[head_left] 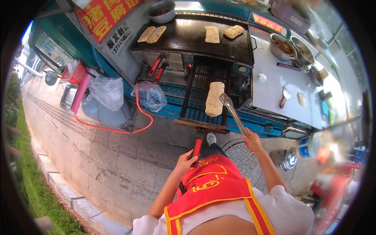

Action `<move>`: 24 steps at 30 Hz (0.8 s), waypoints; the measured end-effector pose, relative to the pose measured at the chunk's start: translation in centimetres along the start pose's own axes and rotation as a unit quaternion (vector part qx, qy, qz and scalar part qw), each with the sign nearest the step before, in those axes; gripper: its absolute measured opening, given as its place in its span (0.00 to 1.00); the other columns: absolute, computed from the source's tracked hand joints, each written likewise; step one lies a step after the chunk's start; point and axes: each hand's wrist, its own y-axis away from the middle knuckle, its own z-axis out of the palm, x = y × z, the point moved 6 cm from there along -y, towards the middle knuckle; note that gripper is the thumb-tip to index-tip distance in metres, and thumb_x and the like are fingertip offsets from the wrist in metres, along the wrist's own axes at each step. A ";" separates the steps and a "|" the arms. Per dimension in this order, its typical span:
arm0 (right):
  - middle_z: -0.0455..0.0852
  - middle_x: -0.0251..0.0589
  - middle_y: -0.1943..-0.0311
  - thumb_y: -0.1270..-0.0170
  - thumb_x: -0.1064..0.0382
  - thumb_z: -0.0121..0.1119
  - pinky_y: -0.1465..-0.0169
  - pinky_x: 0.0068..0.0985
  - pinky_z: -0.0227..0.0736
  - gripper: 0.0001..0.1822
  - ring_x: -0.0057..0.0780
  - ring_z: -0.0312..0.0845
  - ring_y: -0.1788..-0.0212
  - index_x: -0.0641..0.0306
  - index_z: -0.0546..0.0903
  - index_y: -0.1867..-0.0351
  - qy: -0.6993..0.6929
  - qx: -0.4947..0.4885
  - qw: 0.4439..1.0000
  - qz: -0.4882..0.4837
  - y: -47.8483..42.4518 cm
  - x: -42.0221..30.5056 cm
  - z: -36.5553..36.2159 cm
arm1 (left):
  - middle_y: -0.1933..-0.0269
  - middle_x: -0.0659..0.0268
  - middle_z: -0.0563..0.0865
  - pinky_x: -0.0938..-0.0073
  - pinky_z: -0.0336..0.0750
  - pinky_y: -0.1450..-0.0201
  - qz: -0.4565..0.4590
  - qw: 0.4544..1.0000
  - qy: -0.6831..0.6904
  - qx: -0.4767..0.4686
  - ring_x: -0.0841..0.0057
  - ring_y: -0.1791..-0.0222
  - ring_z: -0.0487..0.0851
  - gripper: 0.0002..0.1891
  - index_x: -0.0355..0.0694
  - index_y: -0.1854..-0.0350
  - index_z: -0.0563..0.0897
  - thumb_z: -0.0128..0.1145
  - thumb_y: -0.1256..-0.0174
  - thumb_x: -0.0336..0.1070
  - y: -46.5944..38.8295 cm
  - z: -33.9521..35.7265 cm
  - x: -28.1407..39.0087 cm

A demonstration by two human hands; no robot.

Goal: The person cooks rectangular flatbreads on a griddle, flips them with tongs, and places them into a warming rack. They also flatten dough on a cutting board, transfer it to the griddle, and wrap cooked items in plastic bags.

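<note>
My right hand (253,142) grips metal tongs (236,116), whose tips are beside the right edge of a long flatbread (215,99). That flatbread lies on a wire rack drawer (194,102) pulled out from under the griddle. In my left hand (186,161) is a red-and-black handle (197,148), in front of the drawer; whether it joins the drawer is hard to see. Above, the dark griddle (185,36) carries two flatbreads side by side (152,34) at its left, a square flatbread (212,34) and a browned one (233,31) at its right.
A steel counter (264,97) on the right holds bowls of filling (282,47), a scraper (285,96) and a dough piece (301,99). Two red-handled tools (158,70) sit under the griddle. An orange hose (141,110) loops near plastic bags (107,91). A metal pot (284,158) stands on the pavement.
</note>
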 end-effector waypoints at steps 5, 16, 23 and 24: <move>0.81 0.36 0.67 0.34 0.64 0.55 0.79 0.19 0.67 0.24 0.18 0.71 0.78 0.61 0.72 0.36 -0.156 -0.082 0.982 0.061 0.3 0.4 0.6 | 0.51 0.64 0.81 0.75 0.81 0.60 -0.014 1.000 -0.012 0.005 0.76 0.62 0.83 0.24 0.37 0.34 0.69 0.54 0.32 0.28 -0.4 -0.8 -0.9; 0.83 0.38 0.55 0.34 0.67 0.54 0.78 0.18 0.73 0.25 0.20 0.74 0.74 0.64 0.69 0.35 -0.282 -0.237 0.928 0.055 -10.3 -0.3 0.5 | 0.62 0.66 0.83 0.76 0.79 0.59 -0.023 0.999 -0.018 0.015 0.79 0.64 0.83 0.20 0.36 0.38 0.71 0.54 0.32 0.27 -0.2 -0.6 -1.0; 0.83 0.38 0.56 0.34 0.66 0.54 0.77 0.19 0.71 0.25 0.20 0.73 0.74 0.64 0.70 0.35 -0.231 -0.237 0.943 0.022 -20.9 -6.2 -2.6 | 0.58 0.68 0.82 0.77 0.79 0.61 -0.053 0.995 -0.013 0.084 0.79 0.66 0.83 0.23 0.38 0.36 0.70 0.52 0.34 0.23 -0.8 -1.0 -1.9; 0.83 0.38 0.56 0.34 0.65 0.54 0.77 0.19 0.71 0.24 0.20 0.73 0.74 0.64 0.70 0.36 -0.229 -0.242 0.943 0.019 -22.3 -6.9 -2.8 | 0.59 0.68 0.82 0.77 0.79 0.62 -0.059 0.993 -0.016 0.097 0.79 0.66 0.82 0.23 0.39 0.36 0.71 0.51 0.34 0.22 -0.9 -1.3 -2.4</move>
